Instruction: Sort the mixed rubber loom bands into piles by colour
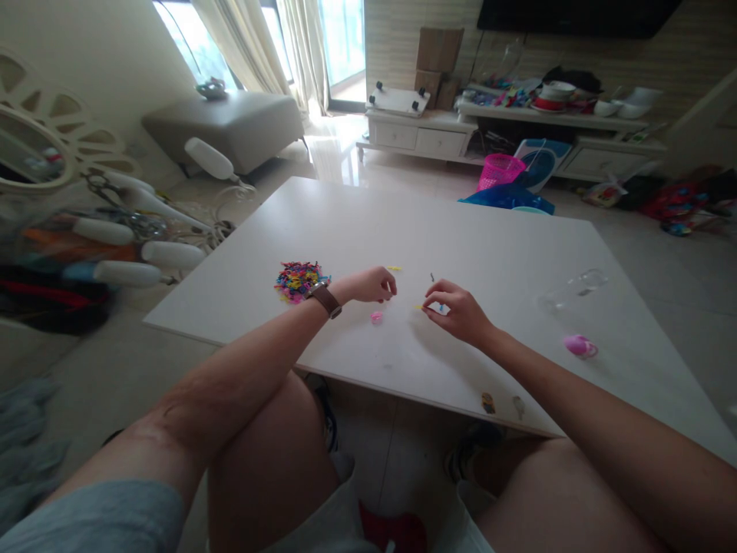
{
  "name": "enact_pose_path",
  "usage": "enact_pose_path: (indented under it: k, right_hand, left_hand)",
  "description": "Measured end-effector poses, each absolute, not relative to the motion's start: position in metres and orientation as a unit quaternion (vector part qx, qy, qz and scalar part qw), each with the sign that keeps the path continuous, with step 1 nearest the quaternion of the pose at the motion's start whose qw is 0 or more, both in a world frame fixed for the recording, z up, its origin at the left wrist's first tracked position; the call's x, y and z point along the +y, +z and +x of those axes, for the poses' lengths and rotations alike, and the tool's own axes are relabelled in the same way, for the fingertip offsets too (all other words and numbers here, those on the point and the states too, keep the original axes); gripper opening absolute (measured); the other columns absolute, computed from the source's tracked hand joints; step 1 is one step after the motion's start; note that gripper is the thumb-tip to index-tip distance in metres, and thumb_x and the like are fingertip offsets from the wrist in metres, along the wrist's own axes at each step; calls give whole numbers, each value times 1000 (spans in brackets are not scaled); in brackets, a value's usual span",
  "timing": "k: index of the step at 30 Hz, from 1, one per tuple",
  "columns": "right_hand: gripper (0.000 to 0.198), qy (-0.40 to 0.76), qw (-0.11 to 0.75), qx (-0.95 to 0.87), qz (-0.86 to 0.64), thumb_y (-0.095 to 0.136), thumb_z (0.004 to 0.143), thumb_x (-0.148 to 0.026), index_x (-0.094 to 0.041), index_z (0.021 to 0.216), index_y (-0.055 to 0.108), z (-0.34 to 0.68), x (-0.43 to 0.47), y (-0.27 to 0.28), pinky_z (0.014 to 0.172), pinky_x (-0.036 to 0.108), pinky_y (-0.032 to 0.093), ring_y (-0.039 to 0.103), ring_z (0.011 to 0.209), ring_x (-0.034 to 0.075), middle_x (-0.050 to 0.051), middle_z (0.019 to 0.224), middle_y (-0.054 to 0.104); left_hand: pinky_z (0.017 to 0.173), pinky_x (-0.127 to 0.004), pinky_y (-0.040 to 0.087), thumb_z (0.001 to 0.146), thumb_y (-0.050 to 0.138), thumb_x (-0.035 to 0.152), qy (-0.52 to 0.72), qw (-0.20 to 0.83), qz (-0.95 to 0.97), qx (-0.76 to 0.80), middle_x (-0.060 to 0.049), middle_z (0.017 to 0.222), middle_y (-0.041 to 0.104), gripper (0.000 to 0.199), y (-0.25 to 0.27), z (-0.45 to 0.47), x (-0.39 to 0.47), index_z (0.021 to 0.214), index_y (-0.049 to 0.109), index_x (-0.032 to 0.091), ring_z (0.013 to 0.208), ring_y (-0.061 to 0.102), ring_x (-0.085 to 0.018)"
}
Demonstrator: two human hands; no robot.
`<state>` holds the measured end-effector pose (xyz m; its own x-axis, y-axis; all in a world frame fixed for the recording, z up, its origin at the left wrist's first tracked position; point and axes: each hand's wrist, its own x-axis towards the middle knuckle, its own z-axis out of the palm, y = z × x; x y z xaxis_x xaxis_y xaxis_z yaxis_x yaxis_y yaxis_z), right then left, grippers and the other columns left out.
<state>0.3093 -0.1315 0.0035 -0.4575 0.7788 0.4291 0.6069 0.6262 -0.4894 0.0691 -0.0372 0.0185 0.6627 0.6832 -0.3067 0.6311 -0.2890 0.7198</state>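
Note:
My left hand (377, 286), with a brown-strapped watch (325, 298) at the wrist, hovers over the middle of the white table (345, 223). Its fingers are curled together, and whatever they hold is too small to name. Across from it, my right hand (456, 309) pinches a small yellow piece (419, 308) between thumb and fingertips. A little blue piece (441, 308) shows by those fingers. Just below the left hand lies a small pink piece (376, 317). Beyond the hands are another yellow piece (394, 268) and a dark one (432, 277).
Left of my hands is a pile of small multicoloured pieces (299, 281). A clear bottle (576, 292) and a pink-purple object (581, 346) lie at the right. Near the front edge sit a small yellow-brown figure (488, 403) and a pale item (519, 407).

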Motion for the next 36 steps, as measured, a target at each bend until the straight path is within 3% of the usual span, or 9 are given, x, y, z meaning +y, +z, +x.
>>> enact_pose_path:
  k: [3, 5, 16, 19, 25, 36]
  right_hand:
    - [12, 128, 321, -841, -417, 65, 84, -13, -23, 81, 69, 309, -132, 2, 74, 34, 49, 63, 86, 21, 5, 92, 65]
    - [12, 123, 319, -839, -423, 65, 85, -14, -24, 81, 69, 310, -131, 2, 74, 35, 50, 63, 86, 21, 5, 92, 66]
    - [9, 116, 323, -826, -447, 65, 87, -17, -24, 85, 69, 309, -131, 3, 72, 34, 50, 62, 84, 20, 4, 92, 65]
    - [9, 114, 329, -811, -470, 67, 86, -19, -24, 94, 70, 309, -131, 3, 68, 33, 51, 62, 80, 19, 5, 96, 65]
    - [5, 118, 327, -809, -473, 68, 86, -20, -24, 89, 69, 309, -132, 5, 67, 32, 52, 62, 84, 20, 5, 97, 64]
    - [4, 118, 328, -816, -461, 67, 86, -20, -24, 84, 68, 309, -132, 8, 65, 32, 50, 62, 81, 19, 5, 97, 65]
  left_hand:
    - [70, -26, 54, 77, 73, 20, 92, 551, 769, 310, -9, 85, 77, 28, 17, 82, -47, 104, 75, 13, 76, 72, -16]
    - [73, -28, 55, 75, 76, 20, 118, 589, 755, 264, -10, 86, 77, 28, 14, 90, -52, 102, 75, 12, 80, 72, -18]
    - [68, -27, 56, 75, 76, 18, 184, 627, 710, 262, -7, 71, 73, 12, 0, 103, -52, 83, 74, 9, 67, 69, -14]
    - [67, -27, 54, 75, 74, 16, 209, 566, 730, 321, -7, 73, 74, 10, 1, 100, -40, 83, 74, 9, 67, 67, -13]
    - [70, -26, 51, 75, 73, 17, 288, 326, 732, 525, -6, 79, 74, 9, -17, 90, 6, 82, 77, 13, 74, 66, -15]
    - [79, -29, 50, 71, 68, 11, 228, 242, 744, 580, -10, 92, 75, 22, -42, 97, 19, 89, 80, 17, 86, 65, -20]
